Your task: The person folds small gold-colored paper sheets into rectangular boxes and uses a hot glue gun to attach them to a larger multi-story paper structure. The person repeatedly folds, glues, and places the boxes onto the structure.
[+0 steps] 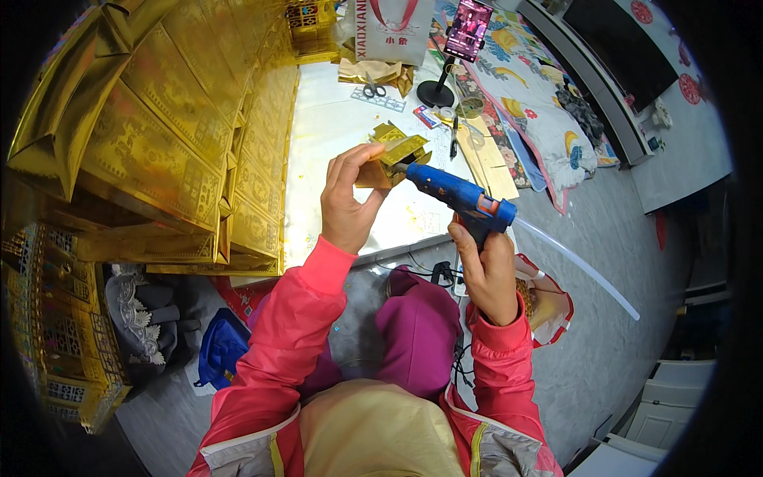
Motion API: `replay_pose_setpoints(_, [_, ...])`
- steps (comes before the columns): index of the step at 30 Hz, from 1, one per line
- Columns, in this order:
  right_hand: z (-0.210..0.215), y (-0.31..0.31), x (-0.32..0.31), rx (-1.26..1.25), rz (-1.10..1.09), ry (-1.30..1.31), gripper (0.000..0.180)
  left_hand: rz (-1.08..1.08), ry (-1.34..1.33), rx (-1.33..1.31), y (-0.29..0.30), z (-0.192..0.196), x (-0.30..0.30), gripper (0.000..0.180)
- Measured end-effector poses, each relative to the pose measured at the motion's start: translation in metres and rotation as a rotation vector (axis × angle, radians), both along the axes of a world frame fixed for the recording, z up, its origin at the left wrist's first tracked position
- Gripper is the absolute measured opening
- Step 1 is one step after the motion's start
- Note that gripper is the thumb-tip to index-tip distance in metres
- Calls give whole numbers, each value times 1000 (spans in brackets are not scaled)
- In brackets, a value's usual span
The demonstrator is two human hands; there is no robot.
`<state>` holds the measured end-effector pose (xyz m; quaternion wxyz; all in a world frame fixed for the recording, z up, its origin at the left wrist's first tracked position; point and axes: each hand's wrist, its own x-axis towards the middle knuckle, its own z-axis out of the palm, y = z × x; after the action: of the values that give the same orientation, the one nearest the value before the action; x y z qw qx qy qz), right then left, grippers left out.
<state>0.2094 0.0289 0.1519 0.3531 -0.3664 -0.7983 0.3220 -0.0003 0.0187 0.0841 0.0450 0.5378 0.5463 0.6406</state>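
My right hand (pixel 490 274) is wrapped round the handle of a blue hot glue gun (pixel 449 189), with a long clear glue stick (pixel 576 258) trailing from its back end. The gun's nozzle points left and meets a small folded gold paper piece (pixel 407 149). Thumb and fingers of my left hand (pixel 350 195) pinch that gold piece by its left side, over the white table (pixel 318 127). Whether glue is coming out is too small to tell.
A large gold paper structure (pixel 167 119) fills the left. Farther back on the table lie scissors (pixel 373 86), a pen (pixel 454 137) and wooden strips (pixel 489 163). A phone (pixel 469 30) on a black stand and a paper bag (pixel 395 32) stand behind. Cables hang below the table edge.
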Motion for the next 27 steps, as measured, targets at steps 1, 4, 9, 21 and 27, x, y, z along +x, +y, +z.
replay_pose_setpoints(1, [1,0,0,-7,-2,-12,24,-2,5,-2,0,0,0,55])
replay_pose_setpoints(4, [2,2,1,42,11,-13,24,-12,1,-8,0,-1,1,54])
replay_pose_setpoints(9, [4,7,6,47,-25,50,25,-25,-52,-34,-1,-2,0,53])
replay_pose_setpoints(21, [8,16,9,119,-52,-39,36,-27,18,-2,0,-2,0,53])
replay_pose_setpoints(27, [10,15,9,97,-95,-59,35,-19,29,-13,-1,-2,1,54])
